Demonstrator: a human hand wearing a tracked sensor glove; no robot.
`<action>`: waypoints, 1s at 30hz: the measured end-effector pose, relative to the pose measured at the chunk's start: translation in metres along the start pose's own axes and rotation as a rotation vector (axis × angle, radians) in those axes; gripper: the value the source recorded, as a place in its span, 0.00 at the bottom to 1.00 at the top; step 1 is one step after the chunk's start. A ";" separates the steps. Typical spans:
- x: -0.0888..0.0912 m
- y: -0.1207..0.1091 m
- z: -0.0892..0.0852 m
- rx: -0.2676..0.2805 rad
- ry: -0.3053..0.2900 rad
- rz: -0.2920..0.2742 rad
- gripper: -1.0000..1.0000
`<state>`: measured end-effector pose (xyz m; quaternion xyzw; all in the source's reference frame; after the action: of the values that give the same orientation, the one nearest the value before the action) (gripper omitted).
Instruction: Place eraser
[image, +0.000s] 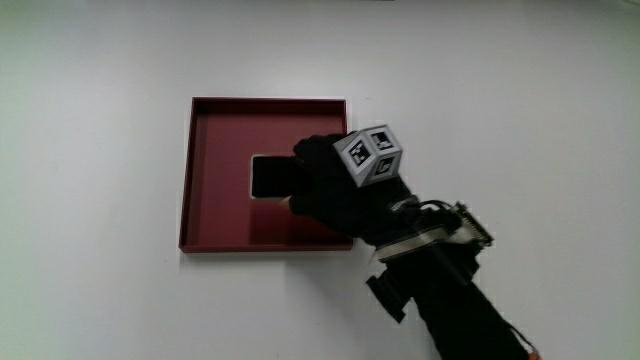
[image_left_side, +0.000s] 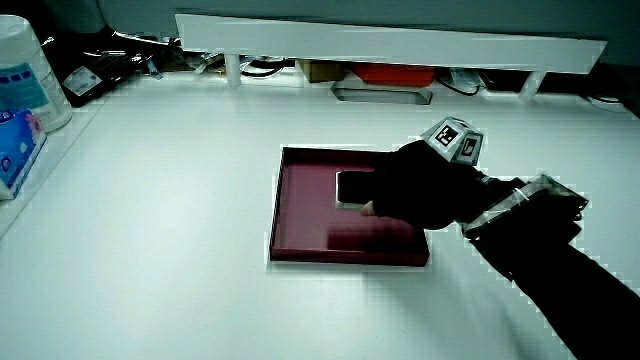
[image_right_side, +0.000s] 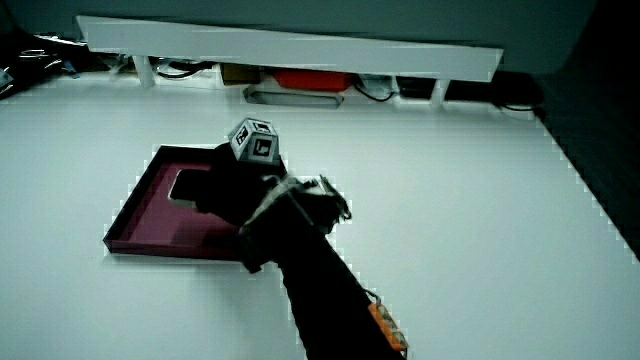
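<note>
A dark red square tray (image: 205, 170) with low walls lies on the white table. A black eraser (image: 268, 177) sits inside it, about in the middle, low over or on the tray floor. The hand (image: 300, 182) in its black glove reaches over the tray wall nearest the forearm, and its fingers are curled around one end of the eraser. The patterned cube (image: 372, 153) rides on the back of the hand. Both side views show the same: tray (image_left_side: 300, 215) (image_right_side: 140, 215), eraser (image_left_side: 354, 186) (image_right_side: 188, 185), hand (image_left_side: 405, 190) (image_right_side: 228, 190). The gripped end of the eraser is hidden.
A low white partition (image_left_side: 390, 40) (image_right_side: 290, 45) stands at the table's edge farthest from the person, with cables and an orange box under it. A white wipes canister and a blue packet (image_left_side: 20, 95) sit at the table's side edge in a side view.
</note>
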<state>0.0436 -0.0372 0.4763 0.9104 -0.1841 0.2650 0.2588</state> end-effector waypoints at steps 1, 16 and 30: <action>0.002 0.001 -0.004 -0.003 -0.003 -0.007 0.50; 0.018 0.009 -0.031 -0.093 0.006 -0.074 0.50; 0.023 0.008 -0.035 -0.106 0.018 -0.084 0.35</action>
<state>0.0451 -0.0282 0.5176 0.9000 -0.1574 0.2518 0.3191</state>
